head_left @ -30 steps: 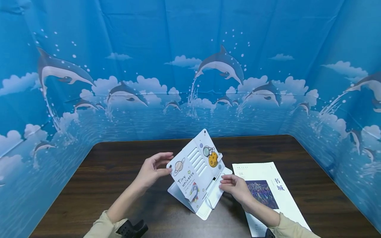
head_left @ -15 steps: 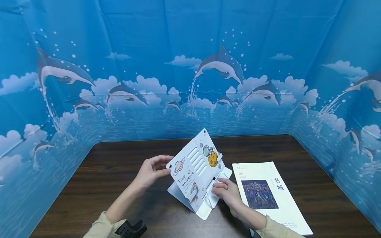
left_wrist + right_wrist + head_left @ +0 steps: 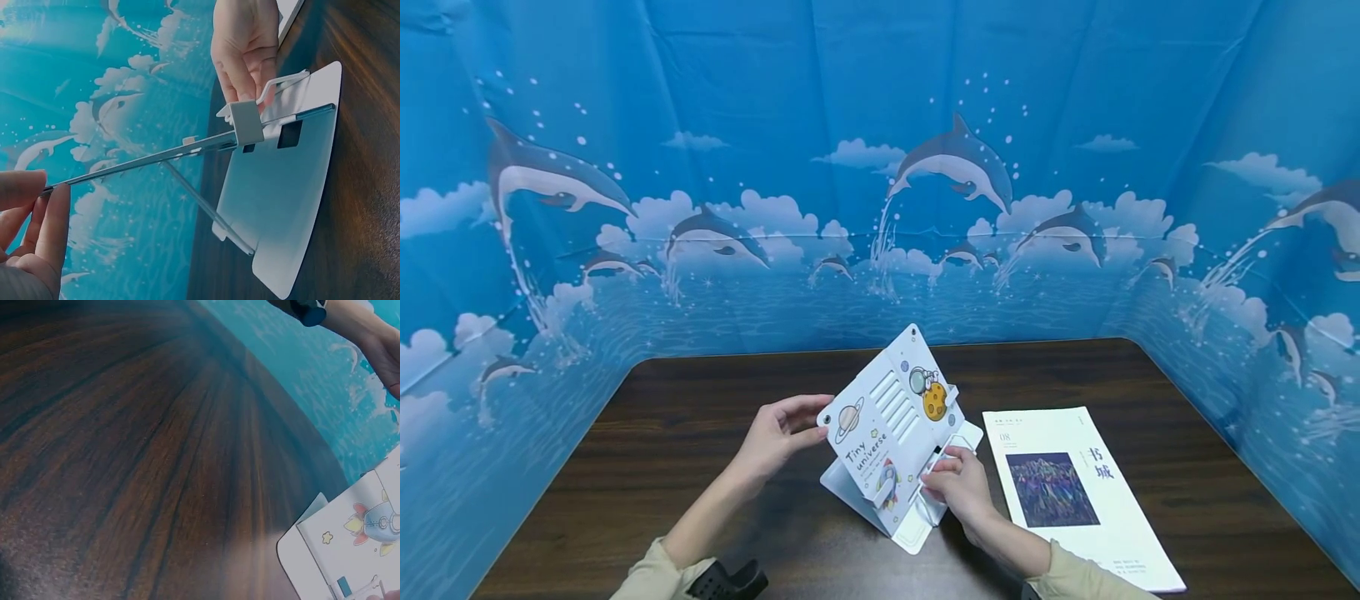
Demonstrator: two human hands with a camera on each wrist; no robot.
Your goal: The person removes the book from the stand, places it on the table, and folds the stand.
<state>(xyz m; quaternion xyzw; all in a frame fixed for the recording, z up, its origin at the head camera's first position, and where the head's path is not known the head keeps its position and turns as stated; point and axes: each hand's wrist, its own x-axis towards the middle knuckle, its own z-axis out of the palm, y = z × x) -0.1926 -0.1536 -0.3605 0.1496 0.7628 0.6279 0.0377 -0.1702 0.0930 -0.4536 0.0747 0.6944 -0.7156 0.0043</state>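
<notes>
A white book stand (image 3: 868, 454) with space cartoons and the words "Tiny universe" stands on the table, its back panel tilted up from a flat base (image 3: 275, 194). A thin metal strut (image 3: 203, 203) props the panel from behind. My left hand (image 3: 781, 437) pinches the panel's upper left corner between thumb and fingers. Low at the front ledge, my right hand (image 3: 962, 487) has curled thumb and fingers on the stand beside a wire page clip (image 3: 284, 79). Its fingertips are partly hidden by a bracket (image 3: 246, 123) in the left wrist view.
A white book (image 3: 1123, 508) with a dark picture on its cover lies to the right of the stand, close to my right forearm. The dark wooden table (image 3: 700, 417) ends at a blue dolphin curtain (image 3: 820, 167) behind.
My right hand has moved left and toward me along the stand's front ledge, uncovering more of the book. The left hand keeps its hold on the corner, and the stand stays in place.
</notes>
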